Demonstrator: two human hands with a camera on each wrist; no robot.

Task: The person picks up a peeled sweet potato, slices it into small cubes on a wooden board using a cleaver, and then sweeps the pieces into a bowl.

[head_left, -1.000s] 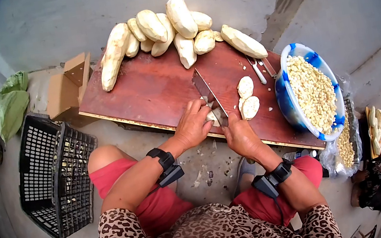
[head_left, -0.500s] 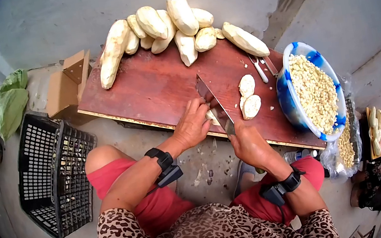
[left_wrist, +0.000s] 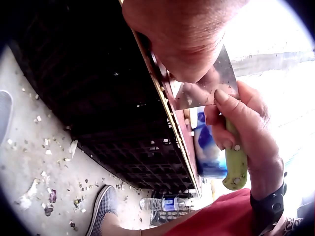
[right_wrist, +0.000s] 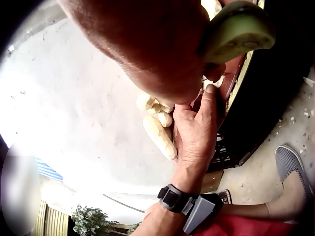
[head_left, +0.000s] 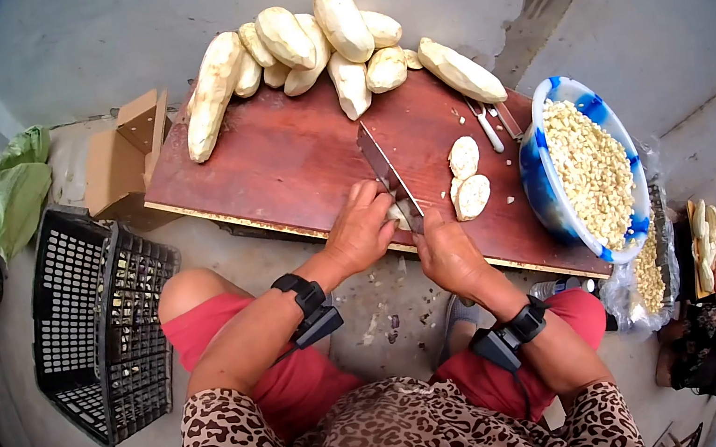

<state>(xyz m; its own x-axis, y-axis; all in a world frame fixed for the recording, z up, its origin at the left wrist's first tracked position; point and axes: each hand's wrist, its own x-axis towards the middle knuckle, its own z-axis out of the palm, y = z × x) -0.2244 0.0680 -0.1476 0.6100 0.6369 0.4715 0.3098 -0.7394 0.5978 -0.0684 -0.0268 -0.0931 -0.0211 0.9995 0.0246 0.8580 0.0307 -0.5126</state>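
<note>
My right hand (head_left: 451, 253) grips the green handle (left_wrist: 236, 164) of a cleaver, whose wide steel blade (head_left: 384, 162) stands over the near edge of the red-brown table (head_left: 274, 171). Bent fingers of my left hand (head_left: 361, 228) hold down a pale piece of peeled root vegetable (head_left: 398, 215), close against the blade's left face. Part of that piece is hidden by the fingers and blade. Right of the cleaver lie two round cut slices (head_left: 471, 196), one overlapping the other. Whole peeled root vegetables (head_left: 342, 22) are heaped along the table's far side.
A blue-and-white basin (head_left: 539, 184) of small pale cubes stands at the table's right end. Beside the heap lies a white-handled peeler (head_left: 490, 135). On the floor at left are a black plastic crate (head_left: 102, 333) and a cardboard box (head_left: 118, 174). Another person's arm shows at far right.
Half a second ago the cleaver and right hand were farther right; they have moved left, bringing the blade back beside my left fingers. The left hand stays on the piece.
</note>
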